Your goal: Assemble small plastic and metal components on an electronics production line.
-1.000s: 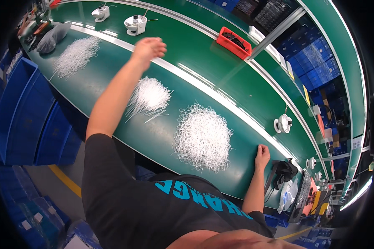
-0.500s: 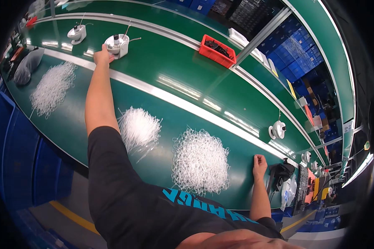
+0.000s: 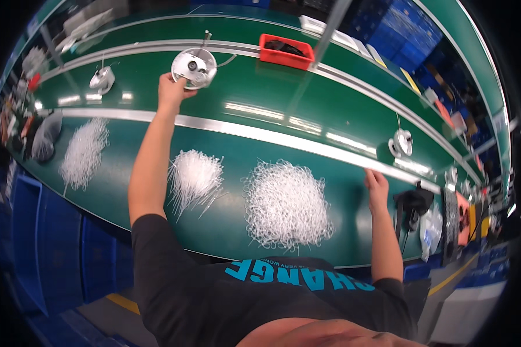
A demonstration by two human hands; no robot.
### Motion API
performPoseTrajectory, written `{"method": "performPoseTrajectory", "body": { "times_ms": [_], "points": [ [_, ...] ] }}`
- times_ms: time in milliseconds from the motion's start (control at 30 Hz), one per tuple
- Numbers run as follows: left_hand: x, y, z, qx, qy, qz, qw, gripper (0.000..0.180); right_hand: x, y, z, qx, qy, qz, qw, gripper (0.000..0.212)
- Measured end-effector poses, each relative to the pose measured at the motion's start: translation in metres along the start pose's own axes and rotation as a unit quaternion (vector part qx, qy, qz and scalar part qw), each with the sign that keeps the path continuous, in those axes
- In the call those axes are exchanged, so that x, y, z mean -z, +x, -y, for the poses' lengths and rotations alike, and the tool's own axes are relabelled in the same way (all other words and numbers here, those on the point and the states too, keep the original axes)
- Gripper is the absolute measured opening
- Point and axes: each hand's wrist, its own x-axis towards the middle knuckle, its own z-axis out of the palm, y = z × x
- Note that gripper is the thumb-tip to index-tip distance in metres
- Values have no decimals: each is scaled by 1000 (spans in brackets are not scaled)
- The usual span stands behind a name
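Over the green conveyor my left hand [image 3: 173, 92] grips a white dome security camera [image 3: 194, 68] by its near left edge; a thin cable sticks out from it. The unit is tilted so that its round lens side faces me. My right hand [image 3: 377, 189] hovers by the metal rail at the right, fingers curled together; whether anything small is between them cannot be made out. Between my arms, on the dark green table, lie a bunch of straight thin white plastic ties [image 3: 195, 176] and a big heap of looped white ties [image 3: 287, 203].
Another looped heap [image 3: 85, 153] and a grey bag [image 3: 46, 137] lie at the left. More white cameras stand on the belt at left [image 3: 102, 80] and right [image 3: 400, 143]. A red bin [image 3: 286, 51] of dark parts sits beyond. Black item [image 3: 414, 202] at right.
My left hand has lifted the camera and tilted it toward me, moving it right. My right hand has moved forward to the rail. The whole view has turned a little.
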Motion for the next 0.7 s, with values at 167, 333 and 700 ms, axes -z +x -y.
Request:
{"method": "performPoseTrajectory", "body": {
  "times_ms": [167,333,700],
  "points": [
    [-122,-112,-34,18,-43,152,987,43,-70,-20,80,69,38,108,991,30],
    [-204,-203,-30,86,-77,278,953,46,-81,-25,108,120,95,74,985,30],
    [-283,-309,-10,171,24,353,920,48,-1,-27,62,173,91,-55,979,13]
  ]
}}
